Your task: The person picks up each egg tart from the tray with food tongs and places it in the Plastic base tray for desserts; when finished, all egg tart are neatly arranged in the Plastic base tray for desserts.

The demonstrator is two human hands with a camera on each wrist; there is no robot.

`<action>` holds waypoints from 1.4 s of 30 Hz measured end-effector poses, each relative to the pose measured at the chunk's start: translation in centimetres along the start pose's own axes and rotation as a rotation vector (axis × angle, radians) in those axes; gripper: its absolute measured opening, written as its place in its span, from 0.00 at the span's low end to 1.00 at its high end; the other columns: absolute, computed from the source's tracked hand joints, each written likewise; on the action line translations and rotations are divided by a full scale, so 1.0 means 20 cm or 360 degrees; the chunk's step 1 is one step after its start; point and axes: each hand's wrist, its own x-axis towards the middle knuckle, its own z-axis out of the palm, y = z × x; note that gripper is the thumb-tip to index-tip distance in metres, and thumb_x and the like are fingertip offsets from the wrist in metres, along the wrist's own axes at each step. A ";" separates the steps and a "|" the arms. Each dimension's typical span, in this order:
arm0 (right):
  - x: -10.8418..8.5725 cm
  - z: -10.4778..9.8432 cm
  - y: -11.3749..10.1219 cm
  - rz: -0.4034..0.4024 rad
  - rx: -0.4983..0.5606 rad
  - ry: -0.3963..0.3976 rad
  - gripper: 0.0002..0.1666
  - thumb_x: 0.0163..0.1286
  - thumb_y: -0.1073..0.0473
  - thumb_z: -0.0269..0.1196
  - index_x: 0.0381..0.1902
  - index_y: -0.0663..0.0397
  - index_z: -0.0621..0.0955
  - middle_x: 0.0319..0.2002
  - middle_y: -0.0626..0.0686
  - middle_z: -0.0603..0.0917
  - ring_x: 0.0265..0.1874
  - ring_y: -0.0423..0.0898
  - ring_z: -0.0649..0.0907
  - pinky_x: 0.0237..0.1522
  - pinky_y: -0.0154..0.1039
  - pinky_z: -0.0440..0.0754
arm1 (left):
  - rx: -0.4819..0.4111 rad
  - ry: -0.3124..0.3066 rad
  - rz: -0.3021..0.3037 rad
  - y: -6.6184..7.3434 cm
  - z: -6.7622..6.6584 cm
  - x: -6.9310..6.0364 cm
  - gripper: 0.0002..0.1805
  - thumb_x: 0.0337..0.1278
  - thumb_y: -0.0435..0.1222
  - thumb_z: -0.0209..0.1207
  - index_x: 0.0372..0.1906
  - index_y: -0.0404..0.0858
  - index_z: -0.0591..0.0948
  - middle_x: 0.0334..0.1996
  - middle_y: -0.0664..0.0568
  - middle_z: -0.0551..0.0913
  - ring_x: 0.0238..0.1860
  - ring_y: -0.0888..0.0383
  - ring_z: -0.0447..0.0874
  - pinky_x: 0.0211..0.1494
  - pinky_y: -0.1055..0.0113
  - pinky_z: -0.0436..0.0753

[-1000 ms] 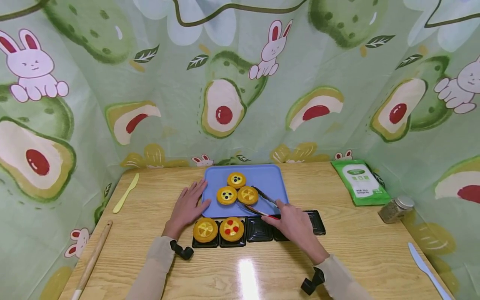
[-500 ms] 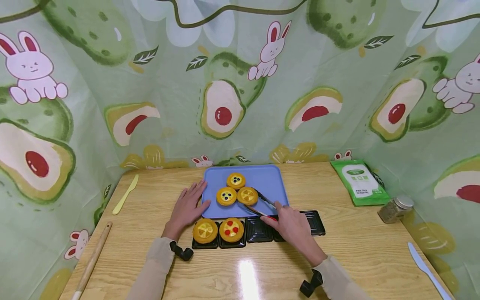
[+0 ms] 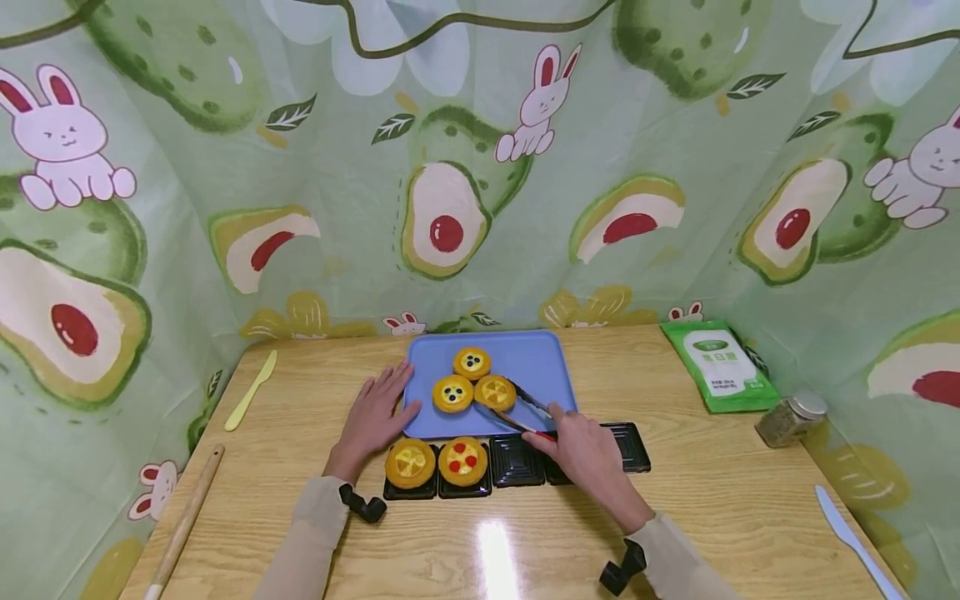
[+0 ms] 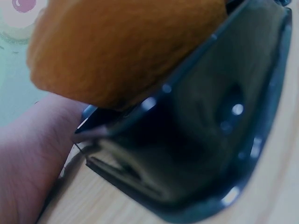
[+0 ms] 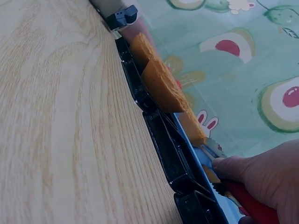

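A blue tray (image 3: 532, 354) lies near the back of the table with three egg tarts on it. My left hand (image 3: 373, 417) rests against the tray's left edge, fingers extended. My right hand (image 3: 588, 454) grips red-handled tongs (image 3: 512, 422). The tongs' arms reach to either side of the front right tart (image 3: 494, 393), which has wedge-shaped yellow topping and sits on the tray. Two tarts with dark berries, a front left one (image 3: 453, 394) and a back one (image 3: 472, 362), sit beside it. In the right wrist view the thumb lies along the tongs' handle (image 5: 250, 203).
Several black square holders (image 3: 517, 461) stand in a row before the tray. The two leftmost bear a yellow-topped tart (image 3: 410, 463) and a red-topped tart (image 3: 462, 461). A green packet (image 3: 723, 367) and a jar (image 3: 792, 419) stand right. Knives and a wooden-handled tool (image 3: 187, 517) lie at the sides.
The tongs' tips have drawn back slightly toward me along the front right tart. My left hand has stayed at the tray's edge, and the tarts have not visibly moved.
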 end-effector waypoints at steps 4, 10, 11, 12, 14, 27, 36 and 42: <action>0.01 0.00 0.00 0.0000 -0.0007 -0.0009 0.43 0.64 0.25 0.67 0.56 0.57 0.84 0.20 0.52 0.75 0.12 0.46 0.70 0.10 0.38 0.61 | 0.0004 -0.0011 -0.0004 0.00 -0.01 0.01 0.42 0.76 0.62 0.47 0.85 0.48 0.56 0.84 0.56 0.53 0.84 0.44 0.50 0.83 0.42 0.47; 0.02 -0.01 0.01 0.0016 0.0024 -0.0032 0.42 0.64 0.26 0.67 0.56 0.56 0.84 0.20 0.51 0.73 0.12 0.46 0.70 0.11 0.38 0.60 | 0.0013 -0.0006 -0.0009 0.00 -0.01 0.01 0.42 0.76 0.62 0.47 0.85 0.49 0.55 0.84 0.56 0.53 0.84 0.45 0.49 0.83 0.42 0.47; 0.02 -0.01 0.01 0.0019 0.0031 -0.0030 0.41 0.64 0.26 0.67 0.56 0.56 0.84 0.19 0.51 0.73 0.12 0.46 0.70 0.11 0.38 0.60 | 0.0012 -0.0005 -0.0008 0.00 -0.01 0.01 0.42 0.76 0.62 0.47 0.85 0.49 0.55 0.84 0.56 0.53 0.84 0.45 0.49 0.83 0.42 0.47; 0.02 -0.01 0.01 0.0023 0.0037 -0.0031 0.40 0.64 0.27 0.67 0.54 0.55 0.84 0.19 0.50 0.71 0.12 0.47 0.69 0.11 0.38 0.60 | 0.0011 -0.0005 -0.0008 0.00 -0.01 0.01 0.42 0.76 0.62 0.47 0.85 0.49 0.55 0.84 0.56 0.53 0.84 0.45 0.49 0.83 0.42 0.47; 0.02 -0.01 0.01 0.0024 0.0047 -0.0025 0.37 0.64 0.27 0.68 0.51 0.54 0.83 0.18 0.49 0.69 0.12 0.47 0.69 0.10 0.38 0.59 | 0.0013 -0.0009 -0.0008 0.00 -0.01 0.01 0.42 0.76 0.62 0.47 0.85 0.49 0.55 0.84 0.56 0.53 0.84 0.45 0.49 0.83 0.42 0.47; 0.02 -0.04 0.03 -0.0018 0.0062 0.0021 0.33 0.61 0.29 0.71 0.41 0.51 0.81 0.17 0.45 0.61 0.10 0.45 0.65 0.12 0.37 0.54 | -0.0008 -0.0004 -0.0013 0.01 -0.01 0.00 0.42 0.76 0.62 0.48 0.85 0.48 0.56 0.84 0.56 0.53 0.84 0.44 0.50 0.83 0.42 0.47; 0.00 -0.08 0.05 -0.0042 0.0066 0.0104 0.34 0.58 0.29 0.74 0.45 0.49 0.84 0.16 0.45 0.61 0.10 0.42 0.61 0.12 0.35 0.52 | -0.0018 0.0012 -0.0005 0.01 0.00 -0.01 0.42 0.76 0.61 0.49 0.85 0.47 0.57 0.84 0.54 0.55 0.83 0.44 0.51 0.83 0.41 0.48; 0.01 -0.08 0.05 -0.0058 0.0066 0.0124 0.33 0.57 0.29 0.74 0.44 0.49 0.84 0.16 0.44 0.61 0.09 0.42 0.61 0.11 0.35 0.52 | -0.0023 0.0012 -0.0002 0.00 0.00 -0.01 0.41 0.76 0.61 0.49 0.85 0.48 0.57 0.84 0.55 0.55 0.83 0.44 0.51 0.83 0.42 0.48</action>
